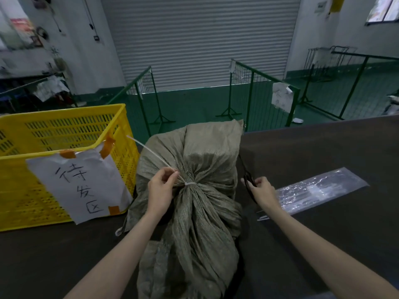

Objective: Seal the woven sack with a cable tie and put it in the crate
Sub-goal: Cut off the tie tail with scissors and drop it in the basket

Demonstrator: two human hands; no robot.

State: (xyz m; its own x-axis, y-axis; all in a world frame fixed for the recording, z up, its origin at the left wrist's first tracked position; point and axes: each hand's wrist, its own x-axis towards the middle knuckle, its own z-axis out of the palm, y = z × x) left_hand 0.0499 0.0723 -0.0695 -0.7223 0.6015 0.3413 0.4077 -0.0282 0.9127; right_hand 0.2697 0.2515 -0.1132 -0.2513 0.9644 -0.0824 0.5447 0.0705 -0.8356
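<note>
A grey-green woven sack lies on the dark table, its neck bunched together. A white cable tie is cinched around the neck, and its long tail sticks up to the left. My left hand pinches that tail just beside the neck. My right hand is to the right of the sack, closed on the handles of black scissors whose blades point away from me. The yellow slatted crate stands at the left, touching the sack's side.
A white paper sign is taped to the crate's front. A clear plastic bag of cable ties lies on the table at the right. Green wire barriers stand on the floor beyond the table's far edge.
</note>
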